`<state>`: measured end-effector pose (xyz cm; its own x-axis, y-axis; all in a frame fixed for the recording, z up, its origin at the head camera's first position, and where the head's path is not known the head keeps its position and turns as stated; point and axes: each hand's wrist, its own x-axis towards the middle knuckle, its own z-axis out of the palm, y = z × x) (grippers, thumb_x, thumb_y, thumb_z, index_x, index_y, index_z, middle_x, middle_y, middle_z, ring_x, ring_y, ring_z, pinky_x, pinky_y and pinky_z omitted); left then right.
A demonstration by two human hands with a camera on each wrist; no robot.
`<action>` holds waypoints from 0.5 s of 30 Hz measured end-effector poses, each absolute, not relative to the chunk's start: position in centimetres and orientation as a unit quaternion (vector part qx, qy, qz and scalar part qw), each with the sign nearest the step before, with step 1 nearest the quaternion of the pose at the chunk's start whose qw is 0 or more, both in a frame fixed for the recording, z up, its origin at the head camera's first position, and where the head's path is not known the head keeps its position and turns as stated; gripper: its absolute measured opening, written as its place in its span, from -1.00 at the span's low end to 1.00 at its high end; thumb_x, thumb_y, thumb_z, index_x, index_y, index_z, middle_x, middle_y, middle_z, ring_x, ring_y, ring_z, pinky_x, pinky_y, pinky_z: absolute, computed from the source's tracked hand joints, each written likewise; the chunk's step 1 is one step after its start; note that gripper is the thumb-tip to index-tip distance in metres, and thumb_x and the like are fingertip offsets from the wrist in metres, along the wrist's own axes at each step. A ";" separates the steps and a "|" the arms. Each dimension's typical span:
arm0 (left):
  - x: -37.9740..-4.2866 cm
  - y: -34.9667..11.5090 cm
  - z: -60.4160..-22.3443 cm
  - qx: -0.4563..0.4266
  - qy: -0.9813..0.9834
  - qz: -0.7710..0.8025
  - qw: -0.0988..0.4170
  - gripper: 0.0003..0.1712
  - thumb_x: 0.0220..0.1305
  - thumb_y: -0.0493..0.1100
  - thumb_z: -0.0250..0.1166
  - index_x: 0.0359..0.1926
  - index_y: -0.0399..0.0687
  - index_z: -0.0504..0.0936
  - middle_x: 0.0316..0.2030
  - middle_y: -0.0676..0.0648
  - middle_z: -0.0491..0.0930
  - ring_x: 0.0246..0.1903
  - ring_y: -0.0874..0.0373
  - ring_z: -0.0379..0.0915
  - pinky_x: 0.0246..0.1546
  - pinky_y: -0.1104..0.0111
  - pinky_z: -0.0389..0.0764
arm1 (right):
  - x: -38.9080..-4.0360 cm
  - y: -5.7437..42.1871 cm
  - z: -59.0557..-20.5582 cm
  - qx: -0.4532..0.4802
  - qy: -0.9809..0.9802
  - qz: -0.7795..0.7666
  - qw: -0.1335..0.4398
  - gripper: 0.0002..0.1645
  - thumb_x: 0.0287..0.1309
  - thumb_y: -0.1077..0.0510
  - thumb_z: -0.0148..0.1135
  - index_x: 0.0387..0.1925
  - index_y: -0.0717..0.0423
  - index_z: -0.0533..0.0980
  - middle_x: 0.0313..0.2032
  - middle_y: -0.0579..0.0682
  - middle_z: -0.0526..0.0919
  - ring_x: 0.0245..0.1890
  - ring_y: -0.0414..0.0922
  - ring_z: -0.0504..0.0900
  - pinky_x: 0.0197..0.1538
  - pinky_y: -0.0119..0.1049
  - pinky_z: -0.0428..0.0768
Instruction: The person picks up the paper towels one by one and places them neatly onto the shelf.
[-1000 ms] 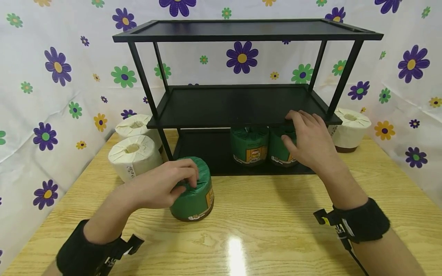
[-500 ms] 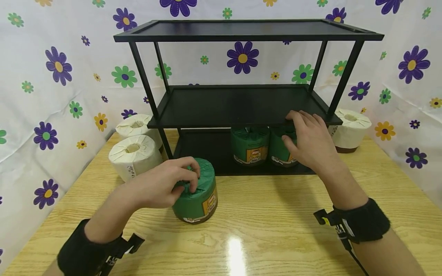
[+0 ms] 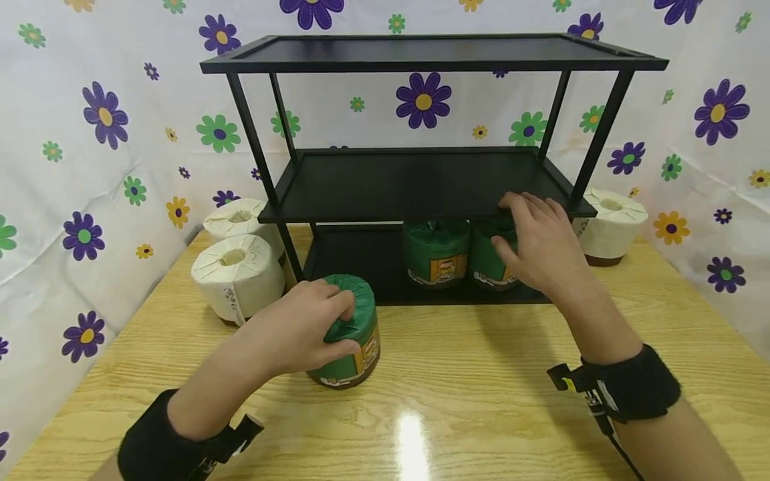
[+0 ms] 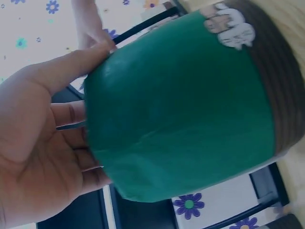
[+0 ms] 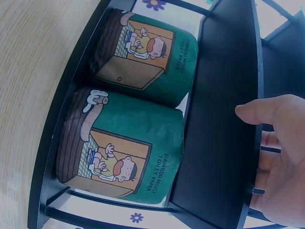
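My left hand lies over the top of a green-wrapped toilet paper roll standing on the table, in front of the rack's left end. Its fingers bend over the top and the thumb reaches along the near side; in the left wrist view the roll's plain green side fills the middle. My right hand holds the front edge of the black rack's middle shelf, fingers above and thumb below. Under that shelf, two more green toilet paper rolls sit side by side on the bottom shelf.
Two cream-wrapped rolls stand left of the rack, one behind the other. Another cream roll is behind the rack's right post. The rack's top shelf overhangs the back. A flower-patterned cloth surrounds the wooden table.
The green roll under my left hand has turned and shifted slightly right, bringing its picture label more to the front. The left hand's grip on it has changed. My right hand stays on the shelf edge.
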<state>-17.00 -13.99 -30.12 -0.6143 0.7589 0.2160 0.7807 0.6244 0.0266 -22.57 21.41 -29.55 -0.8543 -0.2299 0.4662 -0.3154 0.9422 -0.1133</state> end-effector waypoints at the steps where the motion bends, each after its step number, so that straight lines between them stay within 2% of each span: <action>1: -17.1 -13.9 -30.2 -0.426 -0.899 -0.058 0.087 -0.61 0.10 0.07 0.51 -0.38 0.00 0.48 -0.49 0.12 0.43 -0.48 0.27 0.29 -0.39 0.38 0.45 | -22.6 21.4 -29.6 0.143 -0.958 0.093 0.230 -0.41 0.26 0.07 0.26 0.23 0.22 0.33 0.24 0.30 0.51 0.38 0.26 0.32 0.48 0.23 0.13; 5: -17.4 -14.1 -30.4 -0.424 -0.902 -0.049 0.072 -0.63 0.11 0.02 0.51 -0.31 0.02 0.46 -0.45 0.13 0.48 -0.42 0.25 0.36 -0.24 0.25 0.52 | -22.6 21.4 -29.6 0.147 -0.956 0.093 0.235 -0.41 0.26 0.07 0.26 0.23 0.22 0.33 0.23 0.29 0.52 0.38 0.26 0.33 0.47 0.23 0.14; 8: -17.5 -14.4 -30.3 -0.420 -0.904 -0.042 0.066 -0.60 0.10 0.03 0.52 -0.25 0.06 0.46 -0.43 0.15 0.47 -0.35 0.22 0.40 -0.12 0.17 0.50 | -22.7 21.4 -29.5 0.150 -0.955 0.091 0.239 -0.41 0.25 0.07 0.26 0.22 0.22 0.34 0.23 0.29 0.52 0.37 0.26 0.34 0.47 0.23 0.15; 15: -17.6 -14.9 -30.0 -0.430 -0.900 -0.043 0.057 -0.57 0.09 0.00 0.54 -0.18 0.14 0.44 -0.34 0.17 0.49 -0.15 0.15 0.47 -0.09 0.17 0.41 | -22.6 21.4 -29.5 0.149 -0.956 0.091 0.238 -0.41 0.26 0.07 0.26 0.22 0.22 0.33 0.22 0.30 0.52 0.37 0.26 0.34 0.46 0.23 0.15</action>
